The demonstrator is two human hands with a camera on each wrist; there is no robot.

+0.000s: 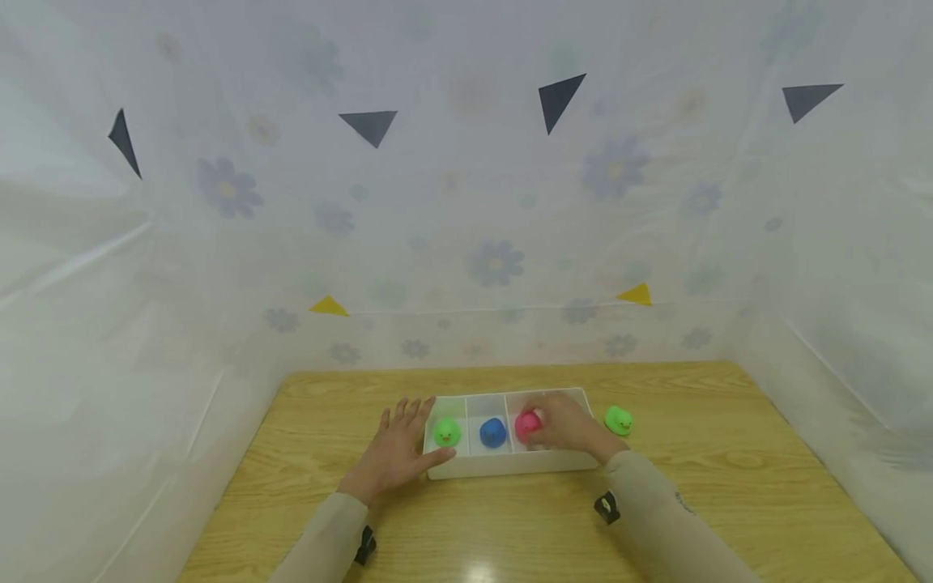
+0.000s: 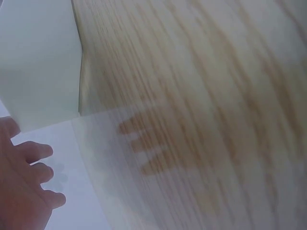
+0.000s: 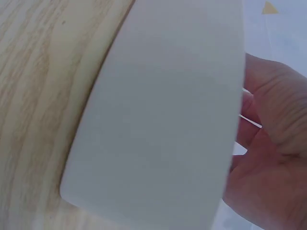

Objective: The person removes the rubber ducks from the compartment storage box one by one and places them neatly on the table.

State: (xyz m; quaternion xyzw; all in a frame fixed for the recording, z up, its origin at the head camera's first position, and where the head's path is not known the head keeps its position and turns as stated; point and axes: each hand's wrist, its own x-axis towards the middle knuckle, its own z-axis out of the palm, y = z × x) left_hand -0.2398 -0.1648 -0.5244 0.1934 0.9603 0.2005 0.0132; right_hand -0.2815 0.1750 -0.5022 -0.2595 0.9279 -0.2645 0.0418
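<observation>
A white divided tray [image 1: 510,463] stands on the table. In its left compartment sits a light green rubber duck [image 1: 447,432], and in the one beside it a blue rubber duck [image 1: 492,433]. My right hand [image 1: 567,423] reaches over the tray and pinches a pink rubber duck [image 1: 526,426] in the third compartment; the tray wall hides the fingertips in the right wrist view. At the tray's left end is my left hand [image 1: 397,452], fingers spread, its thumb at the front rim. Another green duck [image 1: 619,420] lies on the table just right of the tray.
The wood-grain table [image 1: 510,534] reaches back to a pale flowered sheet [image 1: 496,219] that also hangs at both sides. Dark and yellow triangles are stuck on the sheet. Each sleeved wrist carries a black strap piece.
</observation>
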